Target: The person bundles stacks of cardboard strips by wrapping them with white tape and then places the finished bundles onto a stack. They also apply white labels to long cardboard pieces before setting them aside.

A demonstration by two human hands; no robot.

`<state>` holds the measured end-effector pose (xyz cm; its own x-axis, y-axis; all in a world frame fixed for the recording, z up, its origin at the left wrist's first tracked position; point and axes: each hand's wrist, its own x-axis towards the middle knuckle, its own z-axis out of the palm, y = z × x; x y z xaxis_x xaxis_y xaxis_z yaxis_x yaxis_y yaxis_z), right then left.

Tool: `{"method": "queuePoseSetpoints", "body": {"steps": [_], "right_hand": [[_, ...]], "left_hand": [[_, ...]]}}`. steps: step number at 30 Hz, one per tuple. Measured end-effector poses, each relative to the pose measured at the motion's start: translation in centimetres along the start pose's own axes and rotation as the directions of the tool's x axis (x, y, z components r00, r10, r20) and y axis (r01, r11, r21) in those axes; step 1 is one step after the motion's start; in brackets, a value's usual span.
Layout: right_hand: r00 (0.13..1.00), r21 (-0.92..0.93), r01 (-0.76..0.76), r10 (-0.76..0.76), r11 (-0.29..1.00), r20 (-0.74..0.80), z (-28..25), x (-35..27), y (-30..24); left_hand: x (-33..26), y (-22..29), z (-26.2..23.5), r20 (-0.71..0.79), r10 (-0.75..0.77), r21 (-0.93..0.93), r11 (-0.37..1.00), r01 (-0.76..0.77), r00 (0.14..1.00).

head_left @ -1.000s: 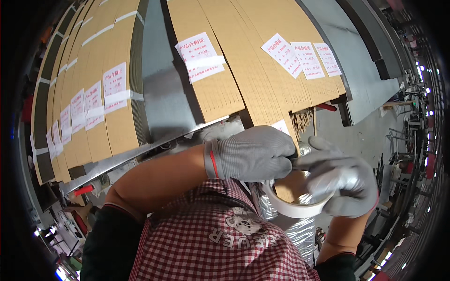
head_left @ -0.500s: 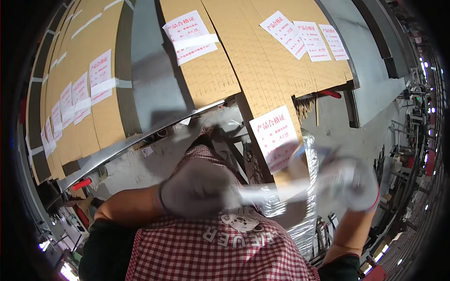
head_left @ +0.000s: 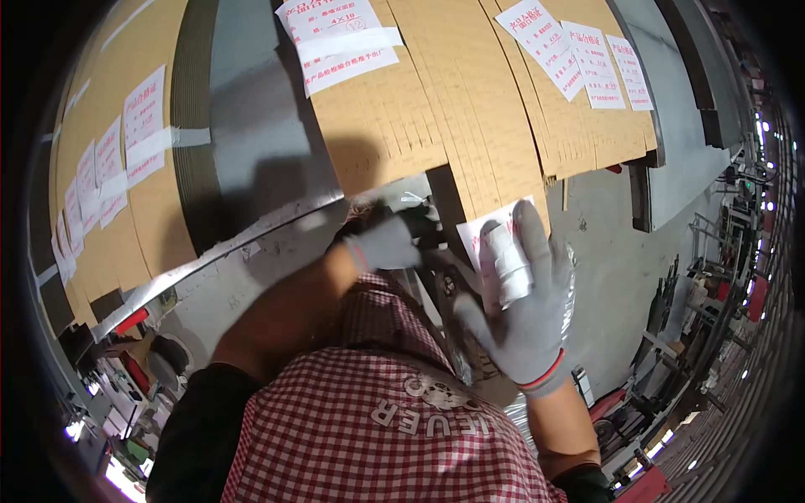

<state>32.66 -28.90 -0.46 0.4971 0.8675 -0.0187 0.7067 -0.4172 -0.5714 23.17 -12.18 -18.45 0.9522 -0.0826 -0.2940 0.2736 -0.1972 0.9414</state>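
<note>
My right hand, in a grey glove with a red cuff line, lies flat with fingers spread on a white paper label. A strip of pale tape crosses that label. The label sits on the end of a brown cardboard stack. My left hand, also grey-gloved, reaches forward to the dark gap just left of the label. It is motion-blurred, so its fingertips and anything in them cannot be made out. A tape roll is not visible.
More flat cardboard stacks with white labels stand to the left and far right. A grey metal rail runs diagonally below them. Grey floor lies to the right, with racks and clutter beyond.
Both hands had been working a tape roll in front of my chest. They have since spread apart; the right hand now presses the taped label and the left has reached forward.
</note>
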Motion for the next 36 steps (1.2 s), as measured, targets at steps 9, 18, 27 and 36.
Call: {"method": "queuePoseSetpoints", "body": {"steps": [9,18,27,36], "right_hand": [[0.952,0.458,-0.035,0.169,0.888,-0.256,1.2,-2.9,2.9],[0.934,-0.013,0.073,-0.064,0.997,0.352,-10.4,2.2,3.1],[0.997,-0.282,-0.034,0.051,0.959,0.053,-4.0,-0.2,11.6],[0.891,0.146,0.080,-0.137,0.986,0.433,-9.9,-2.0,-4.2]], "left_hand": [[1.7,18.4,-4.6,-0.001,0.564,0.329,0.780,-0.532,0.826],[2.5,16.3,-4.6,0.217,0.580,0.560,0.585,-0.587,0.785],[-0.8,18.6,4.7,0.361,0.467,0.716,0.416,-0.561,0.807],[-11.6,16.7,-0.3,-0.002,0.484,0.446,0.784,-0.433,0.875]]}}
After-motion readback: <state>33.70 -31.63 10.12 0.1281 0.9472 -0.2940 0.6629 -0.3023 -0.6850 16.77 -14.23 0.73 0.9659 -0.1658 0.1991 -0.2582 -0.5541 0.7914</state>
